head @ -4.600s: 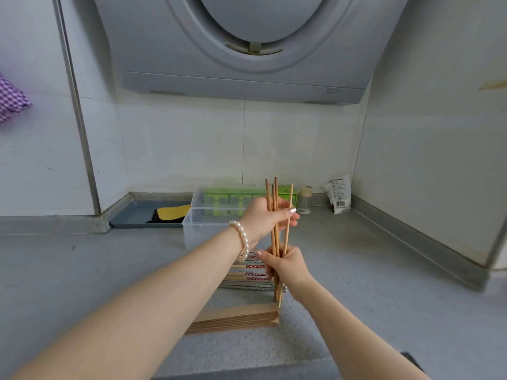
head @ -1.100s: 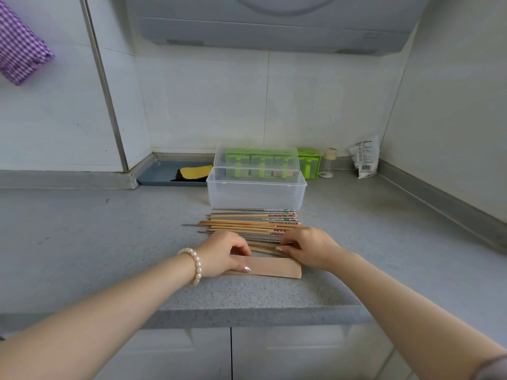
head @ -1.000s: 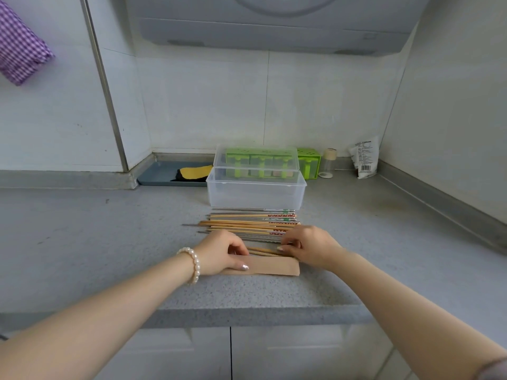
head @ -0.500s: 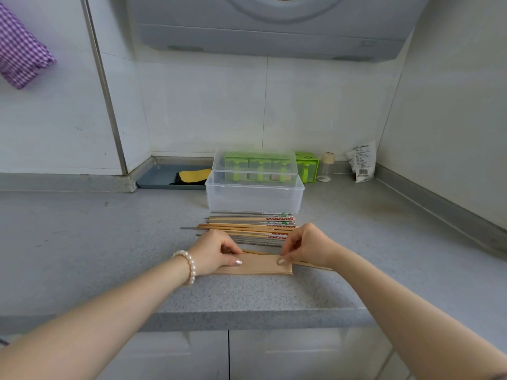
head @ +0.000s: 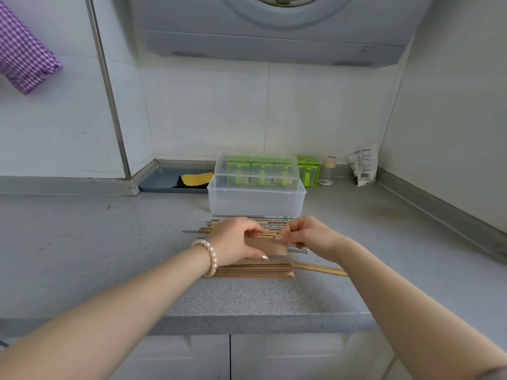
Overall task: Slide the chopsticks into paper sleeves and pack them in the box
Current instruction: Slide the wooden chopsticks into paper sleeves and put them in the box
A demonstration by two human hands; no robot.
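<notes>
Left hand and right hand, fingers curled, together pinch one paper sleeve lifted above the sleeve stack on the bench; chopsticks lie before the clear box.

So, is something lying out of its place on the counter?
Yes. One pair of wooden chopsticks lies apart from the chopstick pile, slanted, right of the sleeve stack near the right hand's wrist.
</notes>
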